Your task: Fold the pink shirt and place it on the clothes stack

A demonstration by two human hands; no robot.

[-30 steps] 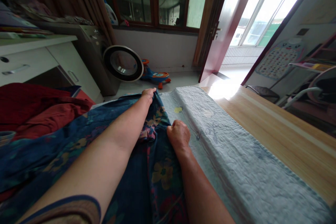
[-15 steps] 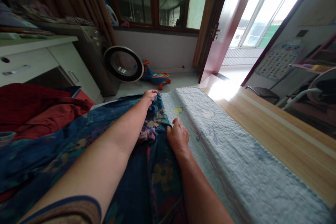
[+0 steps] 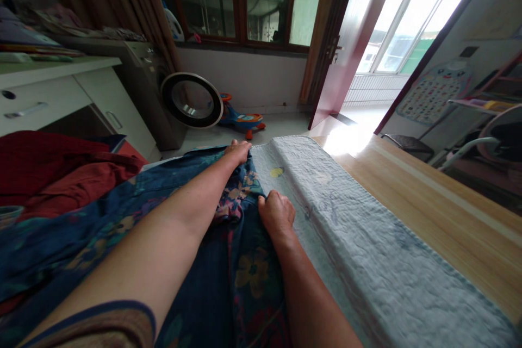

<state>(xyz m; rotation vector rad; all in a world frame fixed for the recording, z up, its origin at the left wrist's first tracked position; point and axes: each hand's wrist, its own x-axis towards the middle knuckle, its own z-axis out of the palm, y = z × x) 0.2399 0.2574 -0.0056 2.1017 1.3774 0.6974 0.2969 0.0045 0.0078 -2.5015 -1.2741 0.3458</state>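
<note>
A dark blue garment with a flower print (image 3: 220,261) lies spread before me over a light quilted pad (image 3: 326,201). My left hand (image 3: 240,152) is stretched out to the garment's far right corner, its fingers closed on the cloth there. Closer to me, my right hand (image 3: 278,213) is closed at the garment's right edge, thumb upward. Its other fingertips are hidden behind the hand. Some folds bunch up between the two hands, showing pink flowers.
Red clothes (image 3: 69,168) lie heaped at the left, by a white cabinet (image 3: 49,98). Beyond stands a washing machine with its round door (image 3: 191,99) open. A blue and orange ride-on toy (image 3: 242,119) is on the floor. Wooden boards (image 3: 408,196) extend at the right.
My left hand has shifted slightly to the right at the far corner and turned more palm-down. My right hand has dropped very slightly toward me, still at the garment's edge.
</note>
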